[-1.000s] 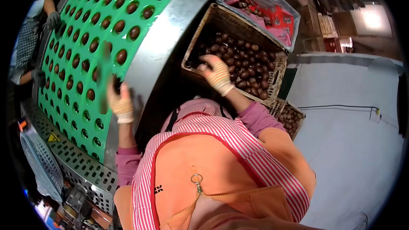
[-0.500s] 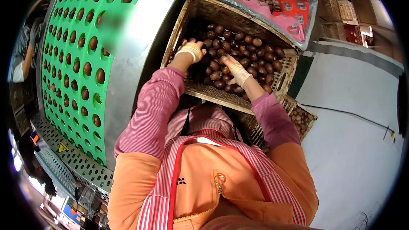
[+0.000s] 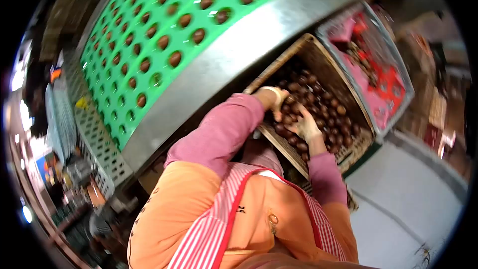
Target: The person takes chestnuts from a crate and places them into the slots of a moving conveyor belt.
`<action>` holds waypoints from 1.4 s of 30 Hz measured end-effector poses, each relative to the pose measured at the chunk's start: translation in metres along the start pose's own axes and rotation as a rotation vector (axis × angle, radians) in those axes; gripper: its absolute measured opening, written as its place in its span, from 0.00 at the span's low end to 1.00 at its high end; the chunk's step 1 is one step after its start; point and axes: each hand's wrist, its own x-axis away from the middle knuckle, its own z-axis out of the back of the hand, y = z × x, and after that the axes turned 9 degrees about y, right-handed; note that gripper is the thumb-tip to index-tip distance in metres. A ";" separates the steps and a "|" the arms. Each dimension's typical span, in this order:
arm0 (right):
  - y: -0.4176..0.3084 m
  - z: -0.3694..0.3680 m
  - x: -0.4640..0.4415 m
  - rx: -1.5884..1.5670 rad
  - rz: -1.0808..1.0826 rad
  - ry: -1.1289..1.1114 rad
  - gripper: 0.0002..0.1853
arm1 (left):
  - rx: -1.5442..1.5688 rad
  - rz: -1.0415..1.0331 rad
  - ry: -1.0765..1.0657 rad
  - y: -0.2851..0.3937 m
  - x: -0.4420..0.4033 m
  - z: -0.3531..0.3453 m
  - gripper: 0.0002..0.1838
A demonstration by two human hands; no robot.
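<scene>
Round dark-brown fruits, like passion fruit (image 3: 332, 114), fill much of a worn plastic crate (image 3: 343, 77) in front of me. My left hand (image 3: 275, 102), wrapped in a pale covering around the palm, reaches in over the crate's near left side. Its fingers and thumb are apart and touch the fruits. Close on its right, my right hand (image 3: 308, 127) lies among the fruits with thumb and fingers spread. Between the two hands are several fruits; I see none clearly gripped. The image is slightly blurred.
On the left, a green panel (image 3: 164, 62) with rows of holes carries many fruits, bordered by a broad metal edge (image 3: 234, 55). Beyond the crate stands a lined bin (image 3: 393, 94) with pink and red sheets and some fruits. A pale floor (image 3: 398, 189) lies right.
The view has turned, so the crate and bin appear farther right and lower. My hands have come closer together among the fruits. The right thumb now spreads upward.
</scene>
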 end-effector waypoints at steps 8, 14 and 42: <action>-0.006 -0.016 0.005 0.022 -0.007 0.029 0.41 | 0.015 0.060 -0.083 0.011 0.007 0.006 0.65; -0.018 -0.065 0.050 0.322 0.118 0.020 0.41 | 0.203 0.200 0.075 0.015 0.036 -0.009 0.52; -0.010 -0.087 0.045 -0.568 0.299 0.195 0.23 | 0.688 0.083 0.328 0.009 0.040 0.020 0.46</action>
